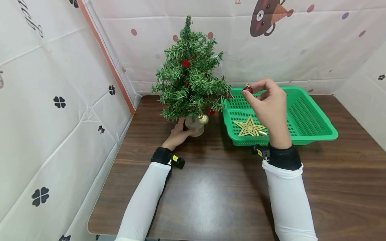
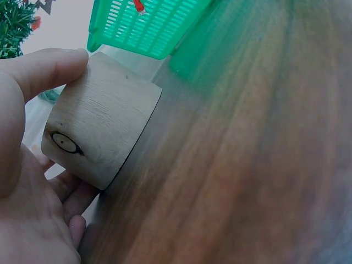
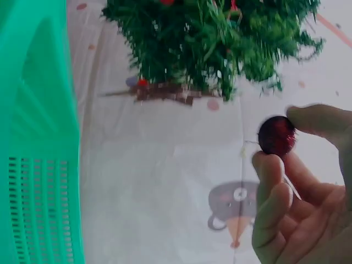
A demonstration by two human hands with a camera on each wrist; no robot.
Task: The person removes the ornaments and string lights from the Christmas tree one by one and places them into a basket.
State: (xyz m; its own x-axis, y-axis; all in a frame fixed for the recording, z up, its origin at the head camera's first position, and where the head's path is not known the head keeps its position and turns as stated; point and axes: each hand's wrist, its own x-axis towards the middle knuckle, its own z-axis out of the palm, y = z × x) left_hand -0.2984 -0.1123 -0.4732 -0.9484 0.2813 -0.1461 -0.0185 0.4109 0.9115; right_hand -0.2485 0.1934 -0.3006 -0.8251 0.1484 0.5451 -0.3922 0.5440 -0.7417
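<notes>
Printed cloth (image 1: 328,40) w/ a bear print (image 1: 263,20) is hanging behind dk-brown table (image 1: 211,190); small green tree (image 1: 191,77) is standing upright on it, L of a green basket (image 1: 303,117). Gold star (image 1: 249,128) is lying in basket. L hand (image 1: 178,135) is gripping tree's wooden base (image 2: 104,118), digits curling round its sides, closed to base's width. R hand (image 1: 269,103) is pinching dk-red ball (image 3: 276,135) betw. thumb & fingertips, gap no wider than ball, other fingers curling in. Ball is sitting up in air near tree, appearing apart from it in R wrist view. Risks (my read): ball is looking smooth, so a loose pinch could be letting it roll out, prob. into basket. R hand bumping tree could be shaking gold ball (image 1: 203,119) off; can't tell if that one's touching base. L hand easing off could be leaving tree prone to tipping, base looking narrow vs. tree's spread. Pose: L forearm (image 1: 144,197) is slanting fwd & inward, hand low by table; R forearm (image 1: 287,201) is reaching fwd, hand raised, fingers pointing L twd tree.
</notes>
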